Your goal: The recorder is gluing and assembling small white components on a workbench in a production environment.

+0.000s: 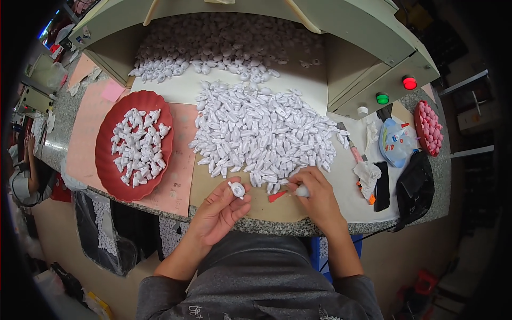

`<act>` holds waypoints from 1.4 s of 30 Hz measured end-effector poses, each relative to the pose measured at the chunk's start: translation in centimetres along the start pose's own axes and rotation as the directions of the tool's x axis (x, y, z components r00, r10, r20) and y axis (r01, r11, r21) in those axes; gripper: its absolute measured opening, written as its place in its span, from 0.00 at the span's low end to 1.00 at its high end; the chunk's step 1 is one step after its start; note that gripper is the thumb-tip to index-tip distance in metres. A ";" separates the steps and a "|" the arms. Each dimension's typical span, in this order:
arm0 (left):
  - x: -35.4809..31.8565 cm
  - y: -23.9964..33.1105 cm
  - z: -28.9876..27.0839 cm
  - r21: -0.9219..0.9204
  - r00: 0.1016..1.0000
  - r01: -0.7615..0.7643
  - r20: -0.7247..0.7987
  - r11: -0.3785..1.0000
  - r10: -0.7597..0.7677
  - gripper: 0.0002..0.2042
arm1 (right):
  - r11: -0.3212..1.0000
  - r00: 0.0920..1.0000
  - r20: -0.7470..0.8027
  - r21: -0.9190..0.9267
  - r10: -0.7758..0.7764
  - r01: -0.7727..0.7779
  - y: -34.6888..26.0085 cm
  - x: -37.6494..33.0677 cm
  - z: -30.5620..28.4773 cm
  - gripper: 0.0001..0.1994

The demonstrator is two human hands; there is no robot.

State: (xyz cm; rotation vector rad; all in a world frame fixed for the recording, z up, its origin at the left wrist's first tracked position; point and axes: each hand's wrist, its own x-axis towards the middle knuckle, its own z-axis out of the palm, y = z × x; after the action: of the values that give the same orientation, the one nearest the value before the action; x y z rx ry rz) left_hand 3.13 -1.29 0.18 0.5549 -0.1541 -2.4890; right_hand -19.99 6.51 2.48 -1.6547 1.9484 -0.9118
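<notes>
just below the middle of the frame, the left hand [221, 207] pinches a small round white plastic piece [238, 190], the right hand [314, 196] grips a red-tipped white plastic bottle [303, 191], many white plastic figures [140, 145] at left look done, and the big middle heap of long white plastic pieces [261, 125] looks left to do.

The torso wears a dark grey shirt [256, 290] of creased cloth, facing the front edge of the counter [282, 228]. The left sleeve [160, 296] and right sleeve [360, 293] are short and match the shirt in colour. A light, curved emblem [196, 311] marks the left chest; a pale mark [328, 315] on the right is indistinct. The left hand [220, 212], right hand [318, 200] and both forearms are bare.
</notes>
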 end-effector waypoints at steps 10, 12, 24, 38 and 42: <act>0.5 -0.8 0.2 0.041 0.997 0.063 0.032 0.997 -0.064 0.14 | 0.999 0.999 -0.034 0.025 0.031 -0.030 -0.2 -0.2 0.4 0.11; 0.5 -0.7 0.1 0.046 0.998 0.054 0.031 0.997 -0.056 0.15 | 1.000 1.000 -0.014 0.005 0.024 -0.024 -0.2 -0.2 0.6 0.11; 0.6 -1.2 -0.1 0.074 0.997 0.056 0.044 0.996 -0.059 0.16 | 0.997 0.998 -0.029 -0.050 -0.055 0.053 -0.1 -0.1 0.8 0.11; 0.9 -2.2 0.7 0.215 1.000 -0.010 0.019 0.977 0.006 0.13 | 0.779 0.980 0.078 0.596 0.185 -0.194 -5.1 -0.9 -0.4 0.09; 0.9 -2.6 0.8 0.271 0.998 -0.059 0.022 0.961 0.055 0.13 | 0.942 0.997 0.041 0.329 0.061 -0.071 -5.9 -0.6 -0.2 0.08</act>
State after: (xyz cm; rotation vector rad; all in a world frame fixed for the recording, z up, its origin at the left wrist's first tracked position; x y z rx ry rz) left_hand 0.77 0.33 -0.04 0.6341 -0.5167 -2.4310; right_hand -15.88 6.69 6.73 -1.3935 1.7071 -1.1111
